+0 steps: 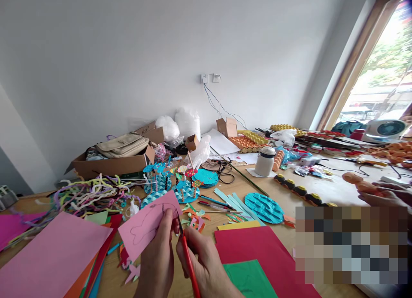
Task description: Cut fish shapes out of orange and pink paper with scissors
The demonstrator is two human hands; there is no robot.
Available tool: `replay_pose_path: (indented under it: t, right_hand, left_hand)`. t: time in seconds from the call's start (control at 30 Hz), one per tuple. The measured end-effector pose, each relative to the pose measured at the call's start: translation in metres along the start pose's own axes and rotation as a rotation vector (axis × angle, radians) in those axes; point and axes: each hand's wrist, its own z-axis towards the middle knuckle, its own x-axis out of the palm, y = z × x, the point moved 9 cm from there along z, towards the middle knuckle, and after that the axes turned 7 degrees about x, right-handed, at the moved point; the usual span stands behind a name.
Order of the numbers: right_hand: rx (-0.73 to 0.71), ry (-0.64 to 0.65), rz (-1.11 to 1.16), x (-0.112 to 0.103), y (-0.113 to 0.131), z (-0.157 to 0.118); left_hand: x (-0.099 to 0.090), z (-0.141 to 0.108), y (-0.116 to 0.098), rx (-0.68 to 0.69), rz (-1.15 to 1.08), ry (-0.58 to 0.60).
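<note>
My left hand pinches a piece of pink paper between thumb and fingers. A fish outline is drawn on it in dark line. Red-handled scissors, seen edge-on, are gripped in my right hand. Their dark blades meet the paper's right edge, close to my left thumb. Paper scraps in orange, green and pink lie on the table just beyond my hands. Behind the paper stand blue round bases carrying small coloured paper fish on sticks.
Pink sheets lie at left, red and green sheets at right. Pipe cleaners heap up behind. A blue disc, a white jar and a cardboard box stand farther off. Another person's hand is at far right.
</note>
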Motion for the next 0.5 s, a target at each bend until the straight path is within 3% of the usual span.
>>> replay_pose_path:
  t: [0.23,0.5]
  right_hand:
    - [-0.027,-0.012,0.042,-0.0009,-0.0027,-0.0008]
    - [-0.056,-0.016,-0.001,-0.0044,-0.0048,-0.0028]
  left_hand:
    - [-0.0037,0.0013,0.0026,0.009,0.066,-0.007]
    - [-0.0012,0.0045,-0.002,0.102,0.137,0.067]
